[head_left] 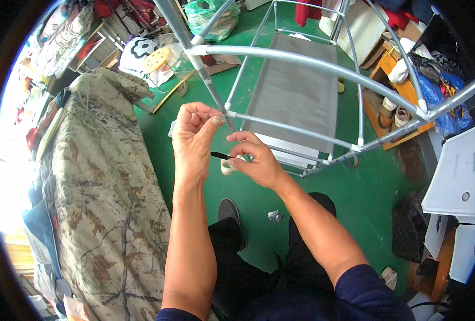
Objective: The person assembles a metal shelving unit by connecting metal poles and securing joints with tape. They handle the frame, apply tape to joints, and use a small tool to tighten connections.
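Note:
My left hand [192, 140] is raised beside a grey metal tube [208, 83], near the joint where a thinner crossbar meets it. Its thumb and forefinger are pinched together; whatever lies between them is too small to make out. Just to the right, my right hand [256, 160] is closed on a slim flat black tool [219, 155], which points toward my left wrist. A roll of white tape [226, 168] hangs at the fingers of that same hand. Both hands are close together, in front of the tubular frame [285, 57].
Inside the frame is a grey fabric panel [293, 91]. Camouflage cloth [106, 203] covers a long shape on the left. A wooden shelf [381, 115] with tape rolls and a white box [454, 171] stand right. Crumpled foil [275, 215] lies on the green floor [366, 214] by my feet.

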Demonstrator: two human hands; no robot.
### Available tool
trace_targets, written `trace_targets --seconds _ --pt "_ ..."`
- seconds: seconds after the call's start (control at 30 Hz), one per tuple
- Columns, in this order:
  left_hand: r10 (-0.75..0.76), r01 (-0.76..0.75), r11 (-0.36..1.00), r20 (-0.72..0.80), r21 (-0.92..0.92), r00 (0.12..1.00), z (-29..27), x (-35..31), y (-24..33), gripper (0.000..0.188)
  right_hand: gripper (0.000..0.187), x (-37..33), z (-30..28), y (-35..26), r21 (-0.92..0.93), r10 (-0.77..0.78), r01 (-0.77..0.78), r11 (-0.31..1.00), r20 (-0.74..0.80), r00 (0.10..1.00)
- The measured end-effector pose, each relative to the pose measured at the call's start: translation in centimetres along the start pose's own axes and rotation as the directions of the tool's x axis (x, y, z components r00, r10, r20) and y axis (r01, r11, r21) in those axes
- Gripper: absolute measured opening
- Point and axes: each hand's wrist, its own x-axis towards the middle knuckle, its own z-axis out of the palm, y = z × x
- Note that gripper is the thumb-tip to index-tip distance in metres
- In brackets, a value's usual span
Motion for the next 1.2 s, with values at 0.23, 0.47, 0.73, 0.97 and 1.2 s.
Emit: trace_targets --seconds 0.23,0.47,0.73,0.97,1.2 --pt "0.015 -0.015 1.000 -0.010 -0.006 1.000 0.2 0.3 -0.4 0.017 0.015 -0.3 -0.2 0.4 0.030 0.004 -0.004 1.000 0.008 1.000" --pt "0.065 -0.064 0.998 -0.012 0.028 0.998 -0.1 0.6 -0.9 0.017 0.013 -0.3 -0.4 0.0 0.009 0.052 -0.052 0.999 0.014 0.999" --pt "0.022 -0.019 0.999 -0.073 0.045 0.997 0.4 0.4 -0.7 0.023 0.013 -0.1 -0.7 0.3 -0.025 -0.005 0.005 1.000 0.003 1.000" --pt "0.020 -0.016 0.995 -0.038 0.096 0.999 0.0 0.3 -0.3 0.020 0.011 -0.2 -0.7 1.0 -0.021 0.013 -0.012 1.000 0.018 1.000" --pt "0.054 -0.041 0.973 -0.051 0.229 0.997 -0.3 0.6 -0.7 0.011 0.010 0.1 -0.8 1.3 -0.031 0.128 -0.127 0.991 0.069 0.989"
